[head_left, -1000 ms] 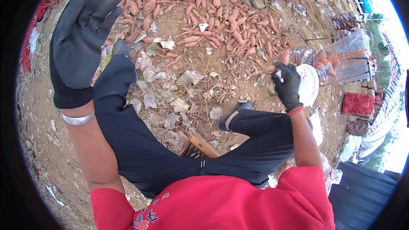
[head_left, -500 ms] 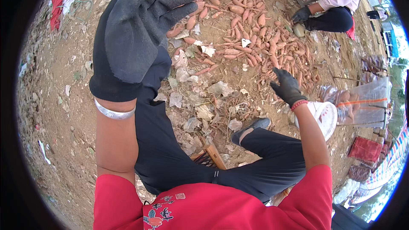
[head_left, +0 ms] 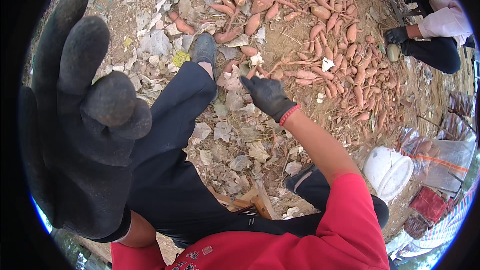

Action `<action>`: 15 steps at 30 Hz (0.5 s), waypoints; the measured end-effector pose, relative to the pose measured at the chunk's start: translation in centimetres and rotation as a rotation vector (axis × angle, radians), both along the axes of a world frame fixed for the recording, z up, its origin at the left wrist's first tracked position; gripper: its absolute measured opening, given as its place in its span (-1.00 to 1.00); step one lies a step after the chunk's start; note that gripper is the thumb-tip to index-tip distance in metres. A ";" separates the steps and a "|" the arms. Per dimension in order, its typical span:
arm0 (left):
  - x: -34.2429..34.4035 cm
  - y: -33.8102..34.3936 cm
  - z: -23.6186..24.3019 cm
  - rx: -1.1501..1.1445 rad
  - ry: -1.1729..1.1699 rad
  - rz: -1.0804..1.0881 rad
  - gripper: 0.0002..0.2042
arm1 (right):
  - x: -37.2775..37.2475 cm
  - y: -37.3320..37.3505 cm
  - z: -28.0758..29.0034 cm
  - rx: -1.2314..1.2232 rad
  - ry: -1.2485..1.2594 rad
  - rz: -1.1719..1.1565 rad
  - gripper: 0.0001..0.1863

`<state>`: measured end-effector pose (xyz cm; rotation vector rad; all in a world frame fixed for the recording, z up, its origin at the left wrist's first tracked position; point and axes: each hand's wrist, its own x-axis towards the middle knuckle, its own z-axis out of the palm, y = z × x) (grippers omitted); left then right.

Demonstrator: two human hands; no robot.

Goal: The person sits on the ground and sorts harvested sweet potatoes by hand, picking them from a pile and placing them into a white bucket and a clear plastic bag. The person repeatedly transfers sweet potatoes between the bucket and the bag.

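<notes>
I'm watching the right hand (head_left: 267,97) hanging low over the leaf litter (head_left: 225,130), back of its dark glove showing, fingers pointing toward the person's left and slightly away from the body. A small sweet potato (head_left: 231,66) is lying just beyond those fingertips, farther out and a touch to the left; its long axis is looking slanted, running outward and to the right, so it's sitting across the fingers' line rather than along it. Slimmer roots (head_left: 251,73) are lying right by the index finger, contact unclear. Right fingers are bunching close together; I cannot tell whether they're pinching anything, since the glove is hiding the underside. The left hand (head_left: 82,120) is looming high near the camera, fingers half curled and not closing on anything I'm seeing, well apart from the ground, so the right is clearly being the nearer one. The main sweet potato heap (head_left: 350,65) is spreading outward and to the right. The left shoe (head_left: 205,50) is standing just beyond that small one; a co-worker's gloved hand (head_left: 396,35) is resting at the heap's far right, well apart.
</notes>
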<state>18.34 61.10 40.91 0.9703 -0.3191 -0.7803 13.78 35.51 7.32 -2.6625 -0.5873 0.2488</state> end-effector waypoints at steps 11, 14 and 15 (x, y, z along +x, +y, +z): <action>-0.4 2.3 2.1 0.120 0.077 0.141 -0.35 | 2.6 3.2 -1.3 0.079 -0.070 -0.368 -0.28; -0.4 2.7 1.1 0.083 0.044 0.141 -0.35 | 4.3 4.4 -3.2 -0.118 -0.016 -0.505 -0.40; -0.4 2.7 0.8 0.079 0.032 0.143 -0.35 | 3.6 5.1 -3.3 -0.132 0.102 -0.468 -0.50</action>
